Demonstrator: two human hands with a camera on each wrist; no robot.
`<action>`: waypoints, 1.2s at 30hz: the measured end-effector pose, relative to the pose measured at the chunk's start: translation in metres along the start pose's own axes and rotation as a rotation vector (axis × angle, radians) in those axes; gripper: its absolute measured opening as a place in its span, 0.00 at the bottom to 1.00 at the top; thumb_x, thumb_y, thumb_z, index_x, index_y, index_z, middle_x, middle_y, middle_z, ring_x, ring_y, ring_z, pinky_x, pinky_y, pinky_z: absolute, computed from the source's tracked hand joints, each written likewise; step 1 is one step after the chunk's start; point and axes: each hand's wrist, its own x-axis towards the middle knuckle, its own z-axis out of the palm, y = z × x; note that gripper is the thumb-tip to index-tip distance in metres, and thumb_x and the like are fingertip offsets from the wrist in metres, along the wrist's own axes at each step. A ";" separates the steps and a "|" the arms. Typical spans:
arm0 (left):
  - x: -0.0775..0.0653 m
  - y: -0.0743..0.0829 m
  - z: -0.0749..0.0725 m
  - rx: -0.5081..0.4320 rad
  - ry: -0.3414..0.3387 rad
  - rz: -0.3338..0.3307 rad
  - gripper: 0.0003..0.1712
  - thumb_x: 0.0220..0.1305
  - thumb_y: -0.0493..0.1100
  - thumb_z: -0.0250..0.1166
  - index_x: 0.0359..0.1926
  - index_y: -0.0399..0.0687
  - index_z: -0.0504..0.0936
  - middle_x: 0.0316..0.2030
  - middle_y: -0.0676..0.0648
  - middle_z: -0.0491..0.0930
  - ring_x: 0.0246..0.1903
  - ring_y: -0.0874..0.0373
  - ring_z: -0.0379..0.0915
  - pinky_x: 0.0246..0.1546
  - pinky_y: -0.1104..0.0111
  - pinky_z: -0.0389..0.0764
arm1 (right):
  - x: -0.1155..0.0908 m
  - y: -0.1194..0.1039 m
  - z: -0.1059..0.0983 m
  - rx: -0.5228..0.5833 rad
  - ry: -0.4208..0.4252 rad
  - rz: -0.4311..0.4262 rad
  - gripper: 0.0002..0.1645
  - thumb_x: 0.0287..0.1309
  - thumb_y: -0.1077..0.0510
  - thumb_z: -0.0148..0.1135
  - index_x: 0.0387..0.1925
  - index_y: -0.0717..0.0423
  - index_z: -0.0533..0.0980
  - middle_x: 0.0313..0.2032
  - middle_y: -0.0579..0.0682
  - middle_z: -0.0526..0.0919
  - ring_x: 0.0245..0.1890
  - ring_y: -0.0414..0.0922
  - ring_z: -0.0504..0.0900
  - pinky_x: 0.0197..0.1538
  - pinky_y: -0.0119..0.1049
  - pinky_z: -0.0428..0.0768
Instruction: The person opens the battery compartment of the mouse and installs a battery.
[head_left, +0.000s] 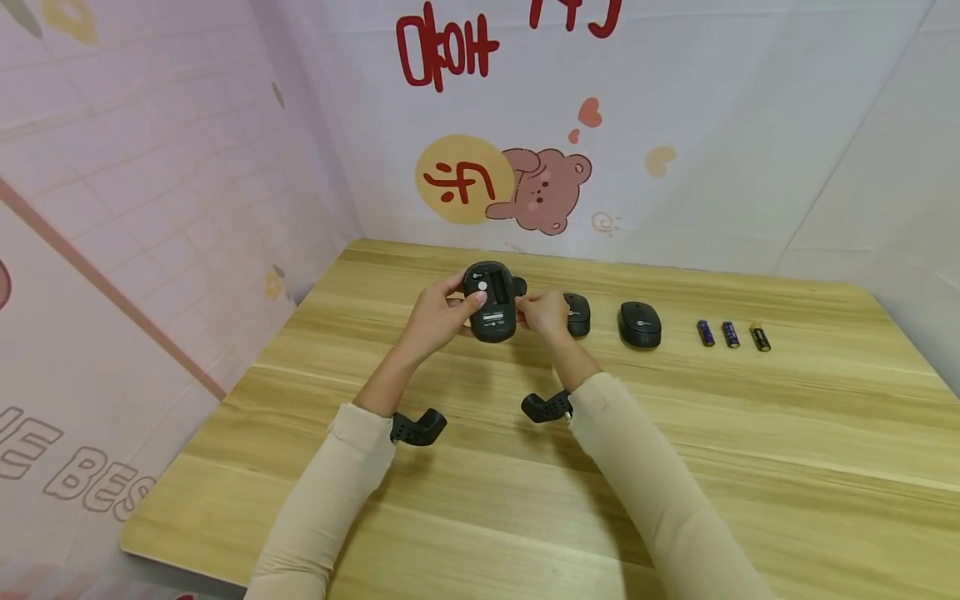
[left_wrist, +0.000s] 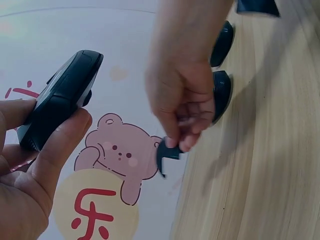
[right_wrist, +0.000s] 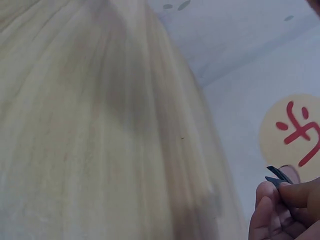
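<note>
Left grip [head_left: 441,315] clasps the upturned wireless mouse [head_left: 493,302] above the worktop [head_left: 465,517]; right grip [head_left: 546,312], just right of the mouse, pinches a battery cover [left_wrist: 167,151], which a slack pinch could let fall.

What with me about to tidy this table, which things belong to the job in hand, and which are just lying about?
In the job:
upturned mouse, in the left grip
small black piece, pinched in the right grip
probably the three batteries, given the mouse's open slot

Apparently just lying about:
mouse partly hidden by the right grip
mouse nearest the batteries
</note>
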 end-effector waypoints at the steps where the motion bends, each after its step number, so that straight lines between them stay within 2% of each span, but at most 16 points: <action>1: 0.000 0.000 0.000 0.000 0.002 0.001 0.27 0.65 0.38 0.58 0.64 0.42 0.66 0.46 0.36 0.72 0.38 0.48 0.80 0.28 0.58 0.83 | 0.002 0.003 0.001 0.006 -0.001 0.007 0.11 0.59 0.62 0.60 0.34 0.69 0.81 0.20 0.53 0.80 0.21 0.45 0.82 0.36 0.40 0.83; 5: 0.000 0.000 -0.002 0.007 0.000 0.008 0.27 0.65 0.39 0.59 0.64 0.41 0.66 0.46 0.36 0.72 0.37 0.48 0.80 0.28 0.56 0.83 | 0.010 0.015 0.004 0.016 0.011 0.030 0.10 0.58 0.65 0.60 0.33 0.71 0.81 0.18 0.52 0.80 0.23 0.47 0.84 0.36 0.41 0.83; 10: 0.000 0.000 -0.003 0.009 0.000 0.017 0.27 0.65 0.39 0.59 0.64 0.41 0.67 0.44 0.37 0.73 0.36 0.49 0.80 0.28 0.57 0.83 | 0.016 0.022 0.008 -0.076 0.022 0.085 0.09 0.57 0.63 0.62 0.31 0.67 0.83 0.15 0.50 0.80 0.16 0.41 0.81 0.29 0.34 0.83; 13: 0.000 0.000 -0.004 0.004 0.003 0.021 0.26 0.65 0.39 0.59 0.63 0.41 0.67 0.43 0.38 0.73 0.36 0.50 0.80 0.26 0.61 0.84 | 0.016 0.022 0.010 -0.133 0.030 0.105 0.09 0.57 0.62 0.62 0.27 0.65 0.83 0.14 0.49 0.80 0.15 0.40 0.81 0.27 0.33 0.83; 21: 0.000 0.001 -0.004 -0.017 -0.004 0.033 0.25 0.65 0.38 0.59 0.62 0.41 0.68 0.43 0.37 0.73 0.36 0.49 0.80 0.26 0.59 0.84 | 0.012 0.024 0.018 -0.377 0.084 0.039 0.11 0.56 0.59 0.61 0.21 0.61 0.80 0.14 0.50 0.81 0.10 0.39 0.77 0.16 0.26 0.76; 27: 0.000 0.001 -0.004 -0.021 -0.002 0.042 0.25 0.65 0.37 0.58 0.63 0.40 0.68 0.42 0.36 0.72 0.36 0.48 0.80 0.27 0.56 0.83 | 0.011 0.026 0.021 -0.448 0.127 0.024 0.14 0.56 0.57 0.59 0.18 0.58 0.80 0.12 0.47 0.79 0.09 0.38 0.76 0.16 0.30 0.75; 36: 0.001 0.000 -0.005 -0.021 -0.009 0.047 0.25 0.65 0.37 0.59 0.62 0.40 0.69 0.42 0.37 0.73 0.36 0.48 0.80 0.25 0.61 0.84 | 0.007 0.024 0.021 -0.516 0.122 0.009 0.15 0.55 0.53 0.61 0.19 0.59 0.79 0.13 0.48 0.79 0.16 0.43 0.78 0.16 0.32 0.74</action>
